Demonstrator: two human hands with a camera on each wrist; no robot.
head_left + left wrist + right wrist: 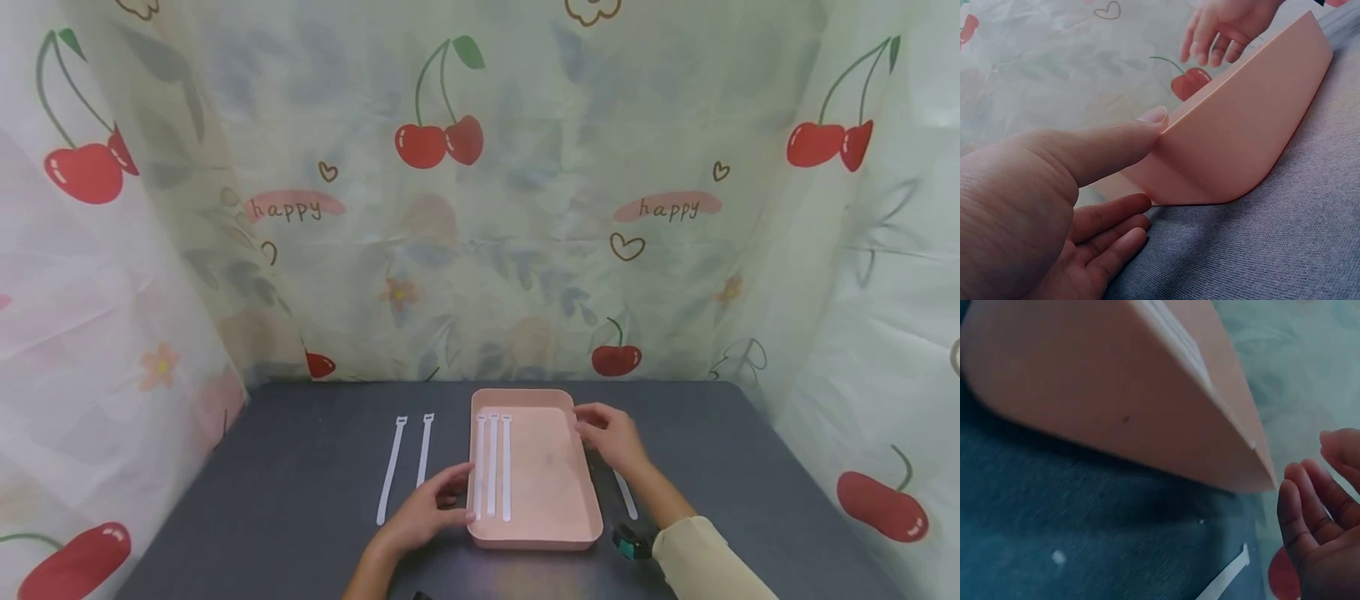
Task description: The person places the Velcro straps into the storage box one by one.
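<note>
A shallow pink tray (551,475) lies on the dark table, with three white straps with slotted heads (506,467) side by side along its left part. My left hand (423,512) is at the tray's left side. In the left wrist view its thumb (1119,144) touches the rim, and the other fingers extend low beside the wall. At the tray's far right side is my right hand (615,437), fingers slightly bent and holding nothing. The right wrist view shows its fingertips close to the tray's corner; whether they touch cannot be told.
Two more white straps lie left of the tray, an outer one (391,471) and an inner one (425,450) partly behind my left hand. Another strap (626,496) lies right of the tray, partly under my right arm. A patterned curtain (510,275) encloses the table's back and sides.
</note>
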